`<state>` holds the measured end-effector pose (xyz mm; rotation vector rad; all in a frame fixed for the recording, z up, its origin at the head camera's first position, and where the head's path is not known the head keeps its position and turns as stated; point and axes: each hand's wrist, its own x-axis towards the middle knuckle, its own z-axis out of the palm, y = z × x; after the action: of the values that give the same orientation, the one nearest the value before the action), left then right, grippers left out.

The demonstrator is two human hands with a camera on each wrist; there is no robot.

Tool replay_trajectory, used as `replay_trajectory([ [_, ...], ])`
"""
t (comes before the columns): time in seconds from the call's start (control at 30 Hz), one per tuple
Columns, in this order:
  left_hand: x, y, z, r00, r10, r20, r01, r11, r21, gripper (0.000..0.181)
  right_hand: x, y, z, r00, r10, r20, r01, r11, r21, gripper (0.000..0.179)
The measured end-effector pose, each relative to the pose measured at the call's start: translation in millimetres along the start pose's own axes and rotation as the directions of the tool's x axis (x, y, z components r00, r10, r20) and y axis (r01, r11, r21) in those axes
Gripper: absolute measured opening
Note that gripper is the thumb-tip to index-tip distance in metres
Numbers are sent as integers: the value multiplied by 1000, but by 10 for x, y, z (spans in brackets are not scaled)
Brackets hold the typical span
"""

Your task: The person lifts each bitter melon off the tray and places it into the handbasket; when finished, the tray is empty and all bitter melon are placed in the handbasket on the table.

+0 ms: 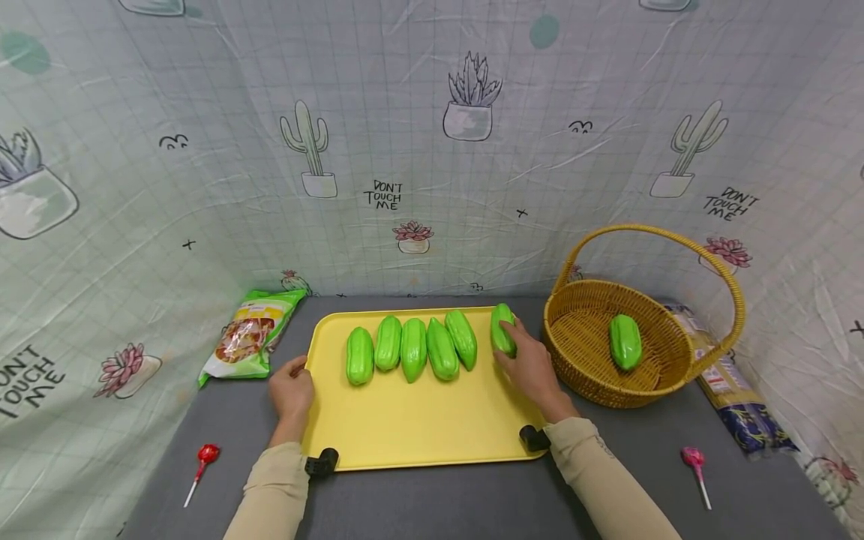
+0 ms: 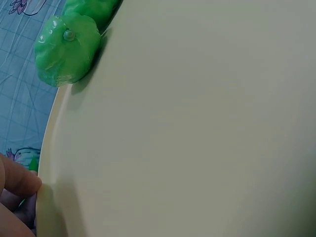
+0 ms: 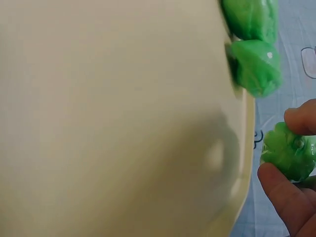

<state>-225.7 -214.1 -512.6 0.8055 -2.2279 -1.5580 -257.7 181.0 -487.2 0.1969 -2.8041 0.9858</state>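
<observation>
Head view: green gourd (image 1: pixel 502 328) pinched between thumb and fingers of the right hand (image 1: pixel 533 369), contact with tray (image 1: pixel 418 427) unclear.

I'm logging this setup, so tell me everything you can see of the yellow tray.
The yellow tray is rectangular, with rounded corners and a raised rim; its smooth surface looks like plastic. It lies flat on the gray table, long sides running left to right. Five ridged green vegetables rest in a row toward its far side. The left hand grips its left rim. At the far right corner the right hand holds another green vegetable; whether that touches the tray is unclear.
</observation>
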Motion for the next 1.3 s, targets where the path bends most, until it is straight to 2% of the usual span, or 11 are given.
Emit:
replay_trajectory([
  [0.17, 3, -7, 23, 1000, 9, 1, -9, 1000, 6, 43, -10, -23, -27, 999, -21, -27, 22, 1000, 10, 62],
  [0.43, -10, -12, 28, 1000, 22, 14, -22, 1000, 21, 43, -46, -57, -69, 997, -14, -71, 16, 999, 37, 62],
  [0.77, -13, -76, 1, 1000, -6, 21, 5, 1000, 20, 42, -80, -112, -99, 995, -23, -98, 31, 996, 82, 61],
  [0.93, -5, -99, 24, 1000, -6, 6, 6, 1000, 24, 42, -108, -134, -162, 991, -34, -127, 51, 990, 129, 59],
  [1.3, 0, -18, 12, 1000, 0, -8, 1, 1000, 21, 41, -126, -92, -387, 979, -64, -195, 97, 982, 164, 60],
])
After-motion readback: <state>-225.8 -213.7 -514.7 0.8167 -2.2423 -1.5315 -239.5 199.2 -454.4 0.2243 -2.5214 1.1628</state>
